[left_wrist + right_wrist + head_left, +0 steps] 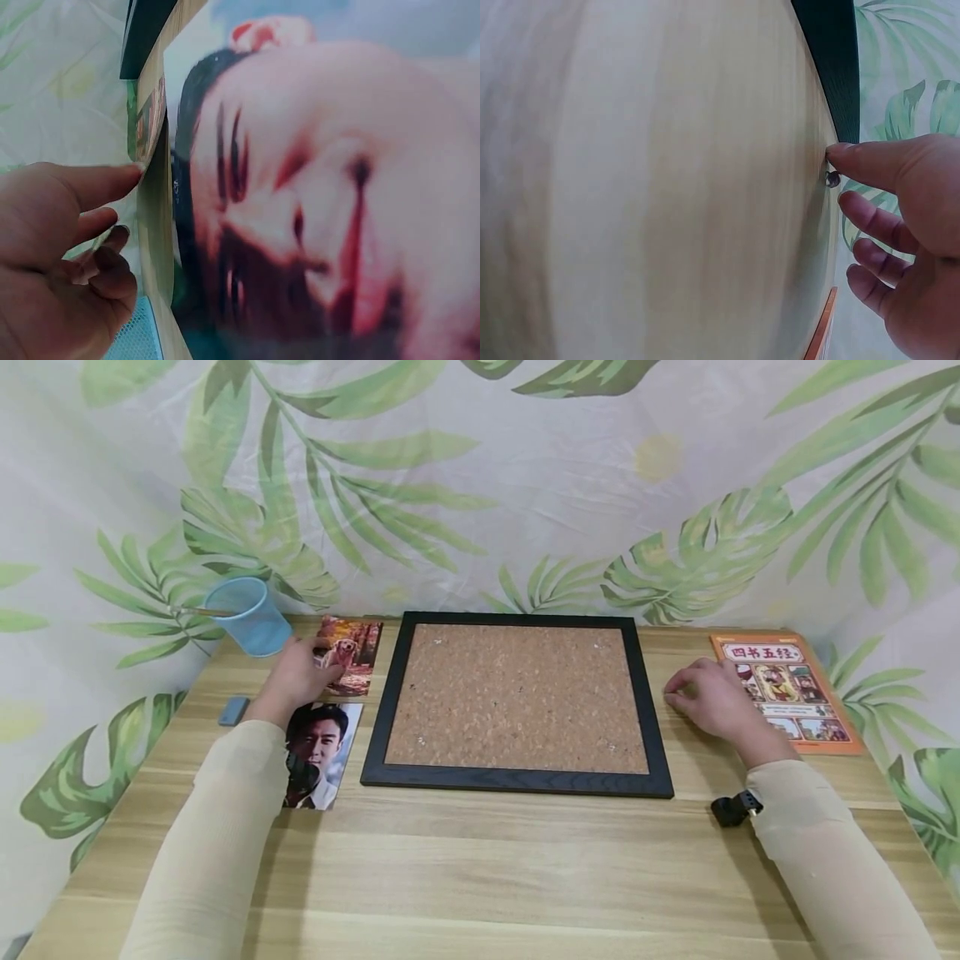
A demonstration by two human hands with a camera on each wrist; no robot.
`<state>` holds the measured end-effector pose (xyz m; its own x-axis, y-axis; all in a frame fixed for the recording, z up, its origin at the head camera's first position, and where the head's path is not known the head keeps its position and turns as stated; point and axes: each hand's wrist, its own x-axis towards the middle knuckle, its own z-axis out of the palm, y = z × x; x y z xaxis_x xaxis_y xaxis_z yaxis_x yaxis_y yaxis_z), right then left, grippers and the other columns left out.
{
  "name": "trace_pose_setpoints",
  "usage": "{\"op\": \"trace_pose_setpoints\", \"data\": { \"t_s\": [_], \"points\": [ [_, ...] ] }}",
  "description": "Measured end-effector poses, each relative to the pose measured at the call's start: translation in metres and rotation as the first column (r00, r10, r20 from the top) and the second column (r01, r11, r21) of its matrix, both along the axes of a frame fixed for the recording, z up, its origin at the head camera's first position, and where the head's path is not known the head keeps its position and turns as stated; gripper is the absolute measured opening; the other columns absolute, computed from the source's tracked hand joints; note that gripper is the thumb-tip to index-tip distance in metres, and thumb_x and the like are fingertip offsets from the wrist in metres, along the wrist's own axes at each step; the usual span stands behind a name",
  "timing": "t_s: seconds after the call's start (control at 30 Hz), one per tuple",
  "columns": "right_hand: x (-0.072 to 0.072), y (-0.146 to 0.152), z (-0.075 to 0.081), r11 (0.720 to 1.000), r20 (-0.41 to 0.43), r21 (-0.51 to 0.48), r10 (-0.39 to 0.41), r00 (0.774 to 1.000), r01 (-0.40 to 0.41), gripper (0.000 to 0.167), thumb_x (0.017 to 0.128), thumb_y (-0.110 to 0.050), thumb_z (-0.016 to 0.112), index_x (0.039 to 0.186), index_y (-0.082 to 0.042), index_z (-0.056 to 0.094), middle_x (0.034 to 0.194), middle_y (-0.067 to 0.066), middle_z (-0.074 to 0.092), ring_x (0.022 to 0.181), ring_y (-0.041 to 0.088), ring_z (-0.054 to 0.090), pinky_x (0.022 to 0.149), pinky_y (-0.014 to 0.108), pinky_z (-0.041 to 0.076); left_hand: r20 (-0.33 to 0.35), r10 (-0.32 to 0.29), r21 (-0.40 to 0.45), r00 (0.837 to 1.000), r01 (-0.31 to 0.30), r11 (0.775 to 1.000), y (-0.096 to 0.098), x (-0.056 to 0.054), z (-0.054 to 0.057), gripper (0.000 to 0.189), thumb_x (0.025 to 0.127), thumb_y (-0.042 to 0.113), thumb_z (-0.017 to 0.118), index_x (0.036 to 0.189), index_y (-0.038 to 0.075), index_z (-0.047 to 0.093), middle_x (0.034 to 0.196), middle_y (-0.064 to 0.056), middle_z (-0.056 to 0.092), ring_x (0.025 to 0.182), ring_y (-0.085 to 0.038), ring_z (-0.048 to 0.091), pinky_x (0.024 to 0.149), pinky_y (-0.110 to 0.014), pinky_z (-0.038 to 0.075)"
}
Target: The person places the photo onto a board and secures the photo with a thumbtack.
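Note:
A photo of a golden dog among autumn leaves (351,653) lies left of the black-framed cork board (517,693). My left hand (297,674) is over that photo's left side, thumb and fingers at its edge. In the left wrist view, this photo (152,120) looks slightly raised at the thumb tip. Nearer to me lies a portrait photo (322,752), beside the left wrist. My right hand (708,695) is just right of the board, thumb and forefinger together. At these fingertips, the right wrist view shows a small shiny pushpin (832,179).
Several small pins stick in the cork. A blue mesh pen cup (251,618) stands at the back left, with a small grey-blue block (234,711) in front of it. An orange-edged book (787,693) lies at the right, partly behind the right hand. A leaf-patterned cloth (525,485) hangs behind the table.

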<state>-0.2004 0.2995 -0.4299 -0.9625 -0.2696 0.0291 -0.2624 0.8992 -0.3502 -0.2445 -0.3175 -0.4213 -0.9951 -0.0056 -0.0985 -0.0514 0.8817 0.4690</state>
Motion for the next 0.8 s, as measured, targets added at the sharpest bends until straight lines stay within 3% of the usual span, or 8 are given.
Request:
{"op": "trace_pose_setpoints", "data": {
  "t_s": [0.07,0.17,0.33,0.5,0.67,0.8],
  "points": [
    [0.0,-0.001,0.0,1.0,-0.001,-0.007,0.001,1.0,-0.001,0.012,0.099,-0.012,0.075,0.102,-0.001,0.081,0.107,0.021,0.075,0.113,0.042,0.059,0.104,0.059,0.028,-0.048,0.008,0.053,0.999,-0.005,0.999,-0.002,0.001,-0.001,0.053,0.106,0.016,0.061,0.148,-0.015,0.052,0.138,-0.043,0.052,0.12,-0.052,0.058,0.098,-0.06,0.052],
    [0.001,-0.002,0.0,1.0,0.0,-0.013,0.01,1.0,-0.01,0.011,0.099,-0.011,0.075,0.102,-0.001,0.081,0.107,0.022,0.075,0.113,0.042,0.058,0.106,0.061,0.028,-0.084,0.053,0.116,0.995,-0.043,0.992,-0.005,0.005,-0.001,0.047,0.107,0.012,0.058,0.147,-0.013,0.055,0.135,-0.039,0.059,0.109,-0.047,0.062,0.089,-0.056,0.053],
    [0.001,-0.004,0.0,1.0,-0.019,-0.015,0.019,1.0,-0.02,0.009,0.098,-0.009,0.075,0.101,-0.001,0.08,0.104,0.02,0.077,0.112,0.041,0.06,0.106,0.059,0.028,-0.065,0.111,0.211,0.992,-0.095,0.973,-0.01,0.011,0.002,0.046,0.11,0.01,0.053,0.151,-0.01,0.052,0.151,-0.038,0.051,0.13,-0.047,0.052,0.103,-0.06,0.046],
    [0.003,-0.003,0.001,0.999,-0.024,-0.027,0.017,1.0,-0.018,0.009,0.098,-0.008,0.074,0.101,0.0,0.08,0.103,0.02,0.077,0.111,0.041,0.061,0.101,0.057,0.028,-0.04,0.115,0.263,0.993,-0.1,0.959,-0.014,0.016,0.001,0.049,0.112,0.013,0.05,0.158,-0.006,0.048,0.156,-0.036,0.046,0.126,-0.042,0.051,0.091,-0.046,0.049],
    [0.004,-0.002,0.003,0.999,-0.012,-0.054,0.002,1.0,-0.002,0.011,0.099,-0.008,0.074,0.102,0.001,0.079,0.105,0.023,0.076,0.111,0.043,0.06,0.103,0.058,0.029,-0.034,0.112,0.289,0.993,-0.097,0.952,-0.014,0.022,0.003,0.052,0.112,0.016,0.049,0.161,-0.003,0.046,0.157,-0.033,0.047,0.111,-0.033,0.056,0.075,-0.025,0.049],
    [0.004,0.0,0.006,0.996,0.022,-0.088,-0.024,0.999,0.026,0.014,0.101,-0.011,0.072,0.105,0.002,0.077,0.112,0.026,0.073,0.115,0.046,0.056,0.105,0.061,0.029,-0.032,0.118,0.316,0.992,-0.102,0.943,-0.012,0.028,0.007,0.053,0.112,0.018,0.051,0.161,0.0,0.047,0.156,-0.031,0.05,0.104,-0.03,0.056,0.069,-0.021,0.047]
  ]
}}
